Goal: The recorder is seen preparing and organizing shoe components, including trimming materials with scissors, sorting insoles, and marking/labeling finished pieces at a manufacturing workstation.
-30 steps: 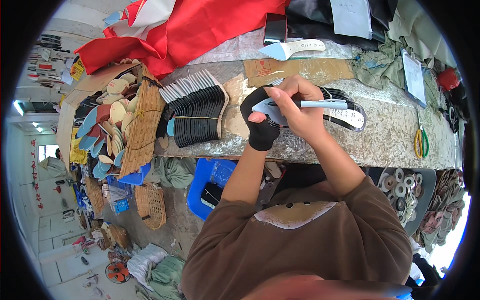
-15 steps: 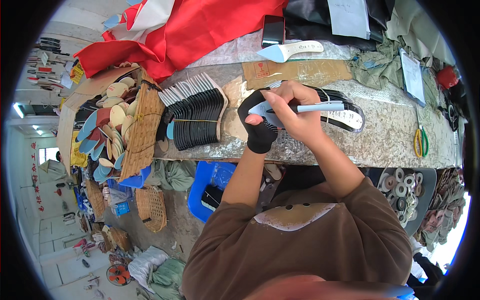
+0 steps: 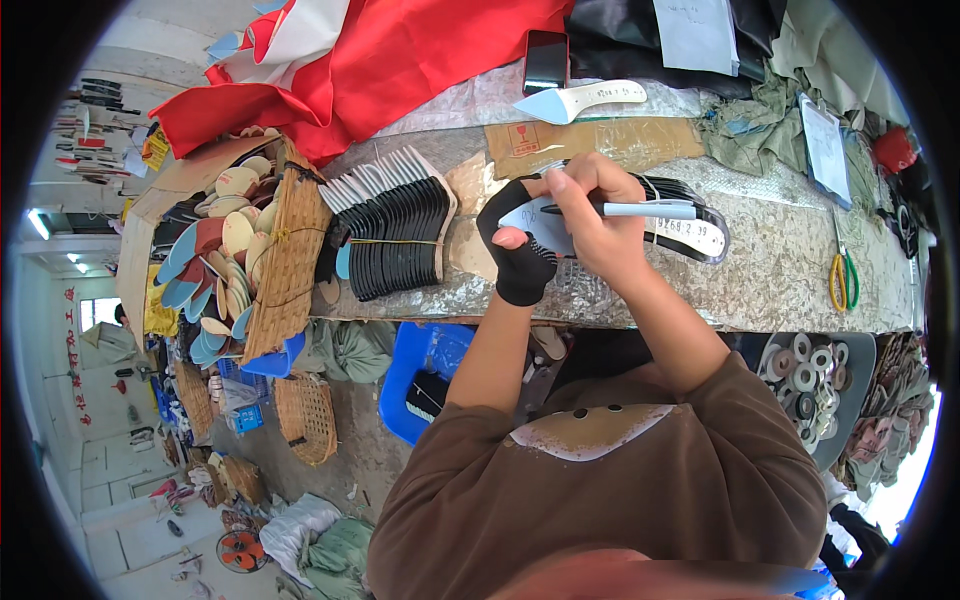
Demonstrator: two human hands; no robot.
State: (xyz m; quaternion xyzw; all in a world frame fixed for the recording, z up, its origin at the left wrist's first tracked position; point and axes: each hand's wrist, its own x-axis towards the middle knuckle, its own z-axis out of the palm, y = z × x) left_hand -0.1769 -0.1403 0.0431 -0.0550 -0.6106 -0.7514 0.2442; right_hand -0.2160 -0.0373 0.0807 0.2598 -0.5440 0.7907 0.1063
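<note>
My left hand [image 3: 522,250], in a black fingerless glove, is closed around the light-blue end of a tied bundle of insoles [image 3: 690,236]. The thumb presses on the top blue face [image 3: 545,230], which carries small dark handwritten marks. A grey-blue marker pen [image 3: 650,211] is pinched in my bare right hand [image 3: 602,225], its dark tip at or just above that blue face. The bundle's white end, with handwriting and black edges, sticks out to the right behind my right hand. Left of both hands lies another banded stack of black-and-white insoles [image 3: 395,225].
At the left, a woven basket [image 3: 285,250] holds loose insole pieces. A single insole [image 3: 600,95] and a phone [image 3: 546,62] lie at the back near red fabric [image 3: 440,60]. Scissors [image 3: 843,280] rest at the right. Tape rolls [image 3: 803,378] fill a bin below the bench edge.
My right hand and the pen have shifted slightly, and more dark marks show on the blue face. My left hand keeps its hold on the insoles.
</note>
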